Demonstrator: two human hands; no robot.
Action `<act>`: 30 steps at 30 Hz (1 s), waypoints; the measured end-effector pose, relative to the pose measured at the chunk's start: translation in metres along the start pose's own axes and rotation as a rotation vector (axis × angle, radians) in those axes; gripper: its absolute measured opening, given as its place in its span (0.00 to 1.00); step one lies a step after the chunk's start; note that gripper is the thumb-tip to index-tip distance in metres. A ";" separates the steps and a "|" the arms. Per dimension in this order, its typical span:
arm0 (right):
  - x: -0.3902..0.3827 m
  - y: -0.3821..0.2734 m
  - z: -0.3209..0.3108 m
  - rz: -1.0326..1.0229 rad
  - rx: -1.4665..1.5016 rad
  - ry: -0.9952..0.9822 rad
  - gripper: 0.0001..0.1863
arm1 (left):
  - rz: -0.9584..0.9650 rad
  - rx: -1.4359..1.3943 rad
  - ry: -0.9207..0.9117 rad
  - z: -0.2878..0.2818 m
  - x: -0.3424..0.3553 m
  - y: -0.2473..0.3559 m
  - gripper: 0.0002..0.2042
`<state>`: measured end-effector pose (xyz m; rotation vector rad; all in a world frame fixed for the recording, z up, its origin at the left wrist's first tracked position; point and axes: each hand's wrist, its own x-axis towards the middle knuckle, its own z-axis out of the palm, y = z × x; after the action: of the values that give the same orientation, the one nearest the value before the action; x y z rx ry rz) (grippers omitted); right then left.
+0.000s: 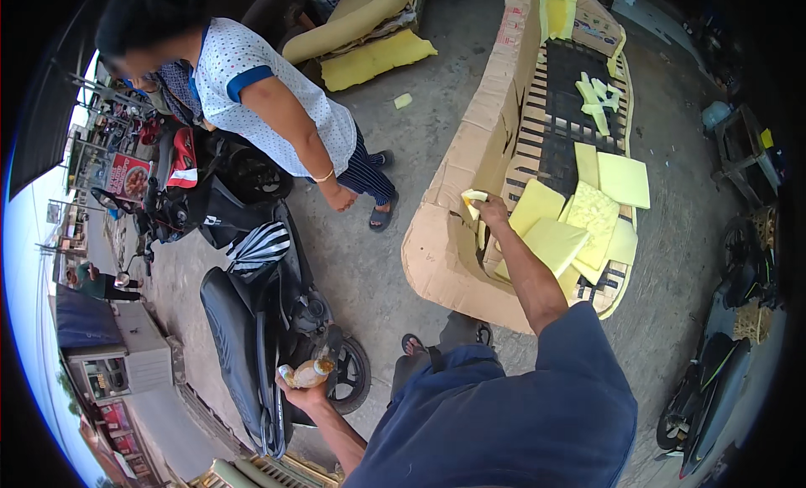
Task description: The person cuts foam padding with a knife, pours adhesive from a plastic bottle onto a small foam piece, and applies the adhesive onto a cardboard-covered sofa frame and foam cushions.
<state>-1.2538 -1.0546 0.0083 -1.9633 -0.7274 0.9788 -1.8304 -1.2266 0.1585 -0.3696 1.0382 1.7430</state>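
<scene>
My right hand (495, 213) grips a small pale yellow piece with an orange patch (473, 198) at the inner edge of a cardboard-covered sofa frame (453, 253). Several yellow foam pieces (621, 182) lie on the slatted seat just right of that hand, and smaller cut bits (592, 98) lie farther up. My left hand (298, 391) holds a translucent bottle smeared with amber stuff (312, 371) beside the rear wheel of a black scooter (231, 337).
A person (269, 127) in a dotted shirt stands left of the frame, near other scooters (185, 194). Foam sheets (378, 60) are piled behind. A wooden stand (739, 152) and more scooters (705, 396) line the right. Another person (101, 278) is at far left.
</scene>
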 end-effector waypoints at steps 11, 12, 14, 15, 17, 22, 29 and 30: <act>0.024 -0.026 0.004 -0.107 -0.165 -0.153 0.19 | 0.080 0.011 0.114 0.037 -0.058 -0.042 0.12; 0.010 -0.031 0.013 -0.242 -0.256 -0.256 0.19 | 0.056 -0.049 0.044 0.016 -0.048 -0.032 0.13; 0.002 -0.033 0.021 -0.438 -0.472 -0.483 0.21 | 0.007 -0.115 -0.025 0.000 -0.035 -0.029 0.15; 0.012 -0.036 0.020 -0.434 -0.476 -0.482 0.21 | 0.003 -0.114 -0.022 0.000 -0.024 -0.032 0.15; 0.023 -0.058 0.015 -0.162 -0.198 -0.145 0.22 | 0.112 0.062 -0.044 -0.020 -0.018 -0.027 0.15; 0.003 -0.046 0.035 -0.582 -0.548 -0.595 0.21 | 0.006 -0.065 0.021 0.007 -0.038 -0.043 0.16; 0.034 -0.079 0.058 -0.534 -0.483 -0.423 0.17 | 0.086 -0.111 -0.022 0.002 -0.052 -0.046 0.15; 0.035 -0.080 0.063 -0.537 -0.480 -0.428 0.17 | 0.098 -0.126 -0.053 -0.003 -0.056 -0.044 0.16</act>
<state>-1.2989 -0.9618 0.0402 -1.7852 -1.7614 0.9447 -1.7685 -1.2584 0.1736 -0.3550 0.9246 1.9020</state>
